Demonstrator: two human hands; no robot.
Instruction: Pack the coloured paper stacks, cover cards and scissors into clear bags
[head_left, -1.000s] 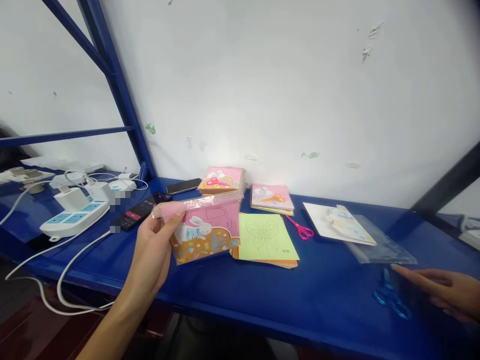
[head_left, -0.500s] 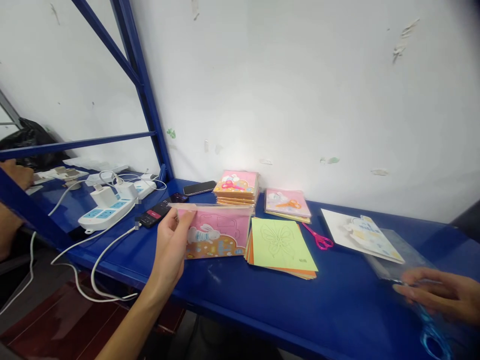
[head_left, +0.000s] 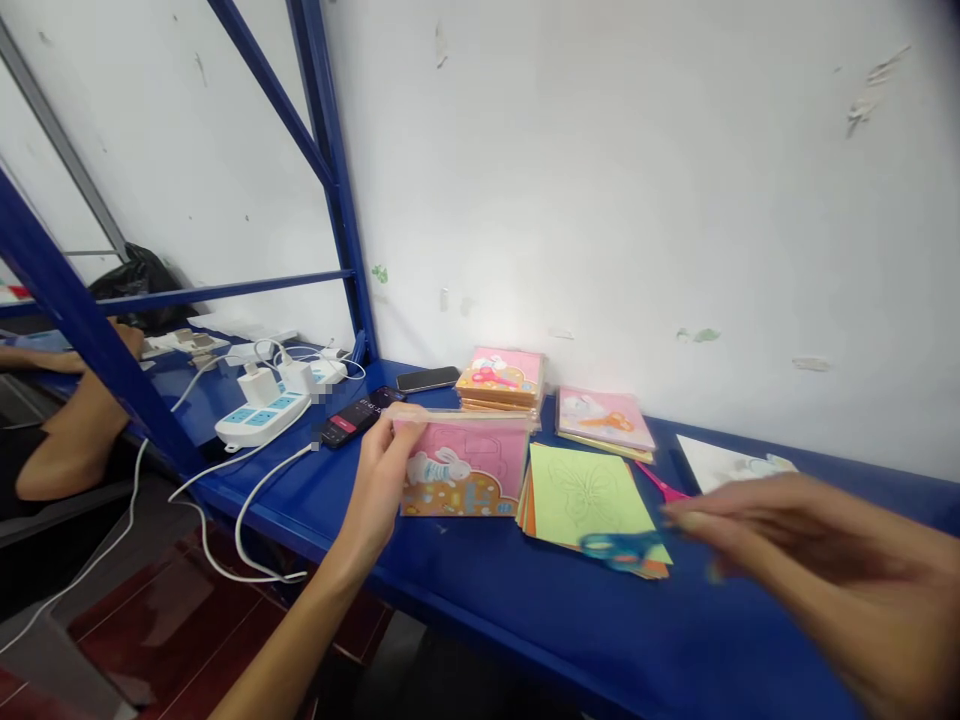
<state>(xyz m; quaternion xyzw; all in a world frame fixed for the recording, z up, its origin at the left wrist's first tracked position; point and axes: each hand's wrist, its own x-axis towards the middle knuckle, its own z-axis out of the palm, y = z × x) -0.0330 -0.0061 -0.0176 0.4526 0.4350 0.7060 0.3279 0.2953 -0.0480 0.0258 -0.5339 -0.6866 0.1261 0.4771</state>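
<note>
Pink packet (head_left: 465,468) between left fingers (head_left: 395,437)

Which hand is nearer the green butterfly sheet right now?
Right. The right hand, blurred, carries blue scissors over the green butterfly sheet at its near edge. The left hand holds the pink rabbit packet standing just left of the sheet.

A workshop-like room: blue metal shelving (head_left: 322,150), power strip (head_left: 262,418), scuffed wall (head_left: 637,180).

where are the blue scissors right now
In the head view the blue scissors hang from the blurred right hand, low and right of centre, over the near edge of the green butterfly sheet.
</note>
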